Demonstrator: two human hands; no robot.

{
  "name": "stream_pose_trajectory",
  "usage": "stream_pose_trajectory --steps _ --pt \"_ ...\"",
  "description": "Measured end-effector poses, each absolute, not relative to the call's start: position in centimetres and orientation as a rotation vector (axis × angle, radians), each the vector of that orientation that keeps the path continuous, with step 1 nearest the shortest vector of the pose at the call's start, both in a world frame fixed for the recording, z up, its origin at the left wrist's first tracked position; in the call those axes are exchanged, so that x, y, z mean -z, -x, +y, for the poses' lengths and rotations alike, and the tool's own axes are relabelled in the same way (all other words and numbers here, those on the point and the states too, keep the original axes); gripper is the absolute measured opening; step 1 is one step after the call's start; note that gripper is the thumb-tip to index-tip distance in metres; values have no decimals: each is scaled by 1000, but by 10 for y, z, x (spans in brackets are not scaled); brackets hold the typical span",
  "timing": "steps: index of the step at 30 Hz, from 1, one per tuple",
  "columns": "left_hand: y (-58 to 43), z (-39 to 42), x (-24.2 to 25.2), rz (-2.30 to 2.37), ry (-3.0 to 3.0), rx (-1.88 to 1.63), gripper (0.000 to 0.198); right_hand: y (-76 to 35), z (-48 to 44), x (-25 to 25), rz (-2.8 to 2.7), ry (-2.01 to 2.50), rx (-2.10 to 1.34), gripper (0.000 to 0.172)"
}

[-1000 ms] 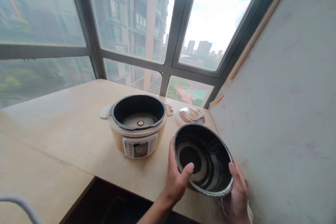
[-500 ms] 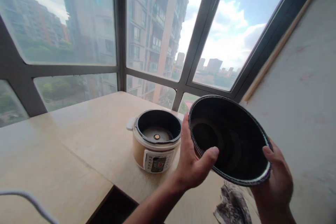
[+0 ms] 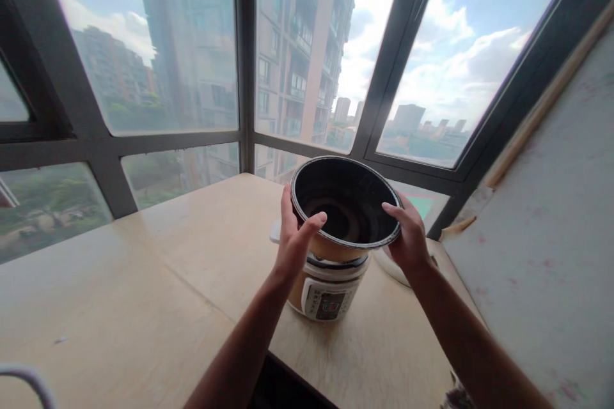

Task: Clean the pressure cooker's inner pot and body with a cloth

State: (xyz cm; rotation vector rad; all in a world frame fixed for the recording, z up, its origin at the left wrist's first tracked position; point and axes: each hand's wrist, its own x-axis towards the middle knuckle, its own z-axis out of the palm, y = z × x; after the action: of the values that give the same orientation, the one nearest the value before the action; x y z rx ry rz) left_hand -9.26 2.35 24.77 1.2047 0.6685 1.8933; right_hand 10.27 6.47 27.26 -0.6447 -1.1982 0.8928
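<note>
Head view: one inner pot (image 3: pixel 343 204), black inside, tan outside, with a pale rim line, raised over the near-centre of the desk (image 3: pixel 192 287), mouth tilted toward the near side. Left hand (image 3: pixel 293 243): grip pinching the pot's left wall, thumb inside over the near-left rim, fingers along the outside. Right hand (image 3: pixel 407 233): grip pinching the right wall, thumb over the rim, other fingers mostly hidden behind. Directly beneath the pot: one tan-and-white cooker (image 3: pixel 336 273), upright on the desk, opening largely covered from sight; contact between pot and cooker, cannot tell. On the cooker's near face: one control panel (image 3: pixel 314 303), white with a dark centre. At its left: one white handle (image 3: pixel 275 231). Right of the cooker: one pale, rounded object (image 3: pixel 392 268), partly hidden by the right hand. Near right: one patterned cloth (image 3: pixel 455 395), mostly cut off. Near left: one pale cable (image 3: pixel 31 376), curved.
</note>
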Motion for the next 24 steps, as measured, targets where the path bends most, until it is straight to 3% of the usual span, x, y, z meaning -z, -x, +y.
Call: stream_pose_trajectory --steps 8,14,24 --pt "111 36 -231 616 -1161 -1827 76 -98 82 -256 -1215 736 -917 35" --pt "112 43 -219 603 -1142 -1796 75 -104 93 -240 -1200 771 -935 38" --pt "121 61 -195 852 -1227 -1801 66 -103 105 -222 -1241 838 -992 43"
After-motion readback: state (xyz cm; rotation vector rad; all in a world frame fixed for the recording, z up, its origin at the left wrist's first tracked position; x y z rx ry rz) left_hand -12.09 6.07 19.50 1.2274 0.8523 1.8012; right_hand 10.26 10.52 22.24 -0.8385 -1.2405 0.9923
